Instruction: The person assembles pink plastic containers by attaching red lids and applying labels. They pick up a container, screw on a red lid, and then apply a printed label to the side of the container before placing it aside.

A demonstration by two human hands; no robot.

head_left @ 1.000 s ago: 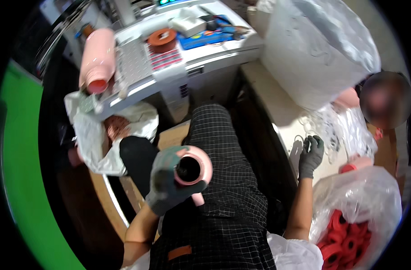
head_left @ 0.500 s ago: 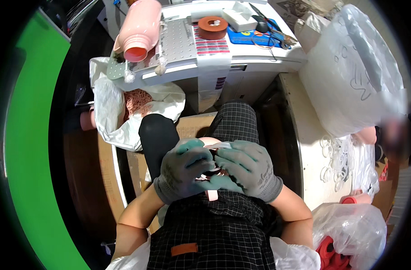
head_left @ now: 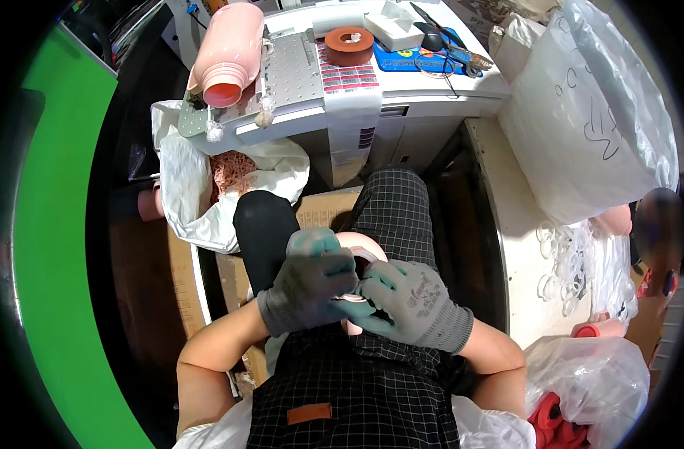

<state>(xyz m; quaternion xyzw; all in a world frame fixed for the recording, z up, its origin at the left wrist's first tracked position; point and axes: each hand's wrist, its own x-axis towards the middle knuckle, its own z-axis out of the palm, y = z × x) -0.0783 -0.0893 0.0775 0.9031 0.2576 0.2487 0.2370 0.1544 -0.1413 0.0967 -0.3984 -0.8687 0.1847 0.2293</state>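
Note:
A pink plastic bottle (head_left: 366, 242) is held at my lap between my thighs, its open mouth turned up toward me and partly covered by my gloves. My left hand (head_left: 308, 288), in a grey and green work glove, has its fingers curled over the left side of the mouth. A thin white ring (head_left: 351, 298) shows at the near side of the mouth, between the hands. My right hand (head_left: 413, 303), gloved alike, pinches at the ring with bent fingers. The fingertips and much of the ring are hidden.
Ahead, a white workbench (head_left: 462, 93) bears another pink bottle (head_left: 230, 52), a brown tape roll (head_left: 349, 51) and pliers (head_left: 469, 61). A white sack (head_left: 185, 187) holds pink scraps. On the right board (head_left: 507, 224) lie white rings (head_left: 551, 239) beside a large plastic bag (head_left: 581, 127).
Both hands have shifted slightly, the right one lower and turned. More of the pink bottle's rim and opening now shows between and beyond them.

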